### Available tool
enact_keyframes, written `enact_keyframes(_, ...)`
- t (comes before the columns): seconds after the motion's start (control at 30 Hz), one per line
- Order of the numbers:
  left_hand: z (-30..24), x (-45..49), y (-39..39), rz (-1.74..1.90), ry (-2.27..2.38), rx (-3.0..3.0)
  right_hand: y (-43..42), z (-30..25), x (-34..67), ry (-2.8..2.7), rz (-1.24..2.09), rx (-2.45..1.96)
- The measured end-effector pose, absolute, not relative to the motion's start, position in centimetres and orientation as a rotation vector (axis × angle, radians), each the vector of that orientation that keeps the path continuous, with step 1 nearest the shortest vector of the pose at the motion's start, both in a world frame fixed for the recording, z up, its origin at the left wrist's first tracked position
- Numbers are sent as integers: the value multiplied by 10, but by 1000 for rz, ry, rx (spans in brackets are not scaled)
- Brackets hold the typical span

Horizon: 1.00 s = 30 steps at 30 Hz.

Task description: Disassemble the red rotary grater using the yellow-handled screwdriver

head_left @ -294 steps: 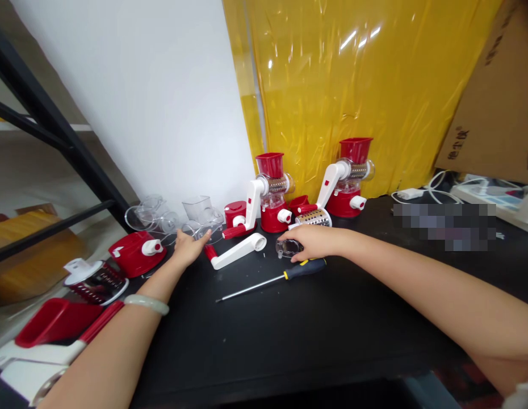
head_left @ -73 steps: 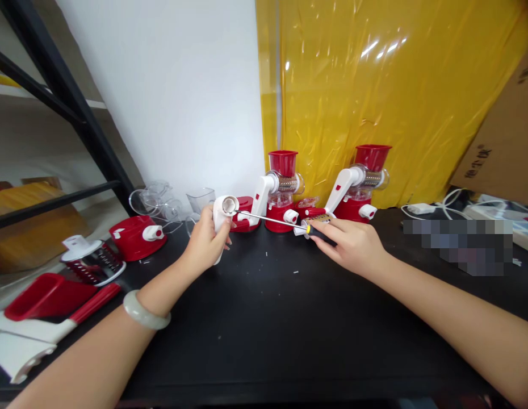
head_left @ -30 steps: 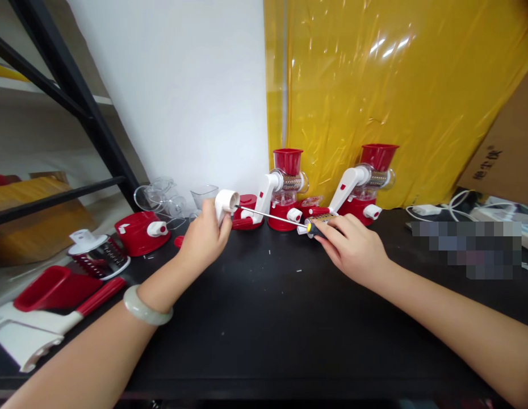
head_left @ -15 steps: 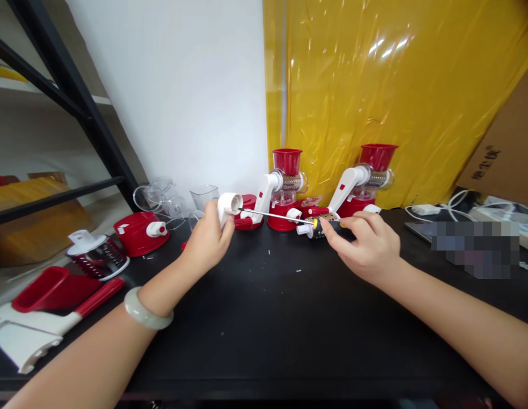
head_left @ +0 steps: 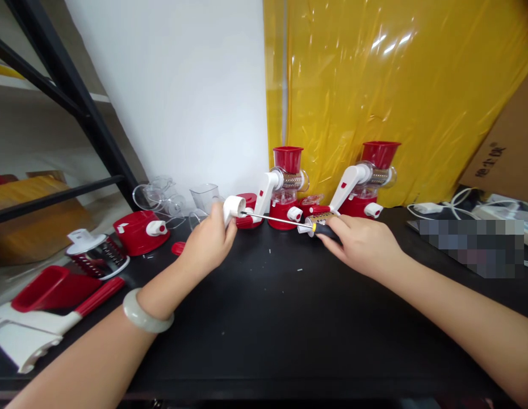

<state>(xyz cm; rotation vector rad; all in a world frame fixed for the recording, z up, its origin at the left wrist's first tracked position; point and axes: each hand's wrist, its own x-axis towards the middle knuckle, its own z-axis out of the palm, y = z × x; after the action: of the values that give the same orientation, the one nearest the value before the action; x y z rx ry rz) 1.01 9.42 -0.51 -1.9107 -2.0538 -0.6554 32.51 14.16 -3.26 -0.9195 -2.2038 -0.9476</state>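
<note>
My left hand (head_left: 208, 243) is closed round a white crank handle (head_left: 232, 207), holding it above the black table (head_left: 281, 324) with its round open end turned right. My right hand (head_left: 361, 243) grips the black and yellow grip of a screwdriver (head_left: 285, 220). The thin metal shaft runs left and its tip sits in the open end of the handle. A pale bangle (head_left: 145, 314) circles my left wrist.
Two assembled red and white rotary graters (head_left: 285, 187) (head_left: 366, 179) stand at the back against yellow plastic sheeting. A red base (head_left: 140, 232), a grater drum (head_left: 96, 258), clear housings (head_left: 162, 196) and a red hopper (head_left: 51, 288) lie at the left. Cables (head_left: 443, 207) sit at the right.
Earlier both hands rested on parts on the table, the screwdriver lying there. Since then I picked up handle and screwdriver. Over the last second the handle shifted slightly right and my right hand regripped the screwdriver.
</note>
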Motion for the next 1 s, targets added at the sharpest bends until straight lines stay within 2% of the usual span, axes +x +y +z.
enact_keyframes(0.13,-7,8,98,-623,-2098,-1905,144,-35,323,-2311,-653,-872)
enact_keyframes(0.3,-9,3,101,-670,-2075,-1891,156,-38,326,-2375,-571,-767)
enact_keyframes(0.43,-9,2,101,-692,-2061,-1873,156,-36,327,-2320,-613,-754)
enact_keyframes(0.77,-9,3,100,-872,-2076,-1975,156,-32,338,-2091,-1022,-500)
enact_keyframes(0.87,-8,2,99,-967,-2057,-1992,155,-32,339,-2018,-965,-469)
enact_keyframes(1.0,-5,2,97,-966,-2077,-1951,154,-30,333,-2003,-694,-636)
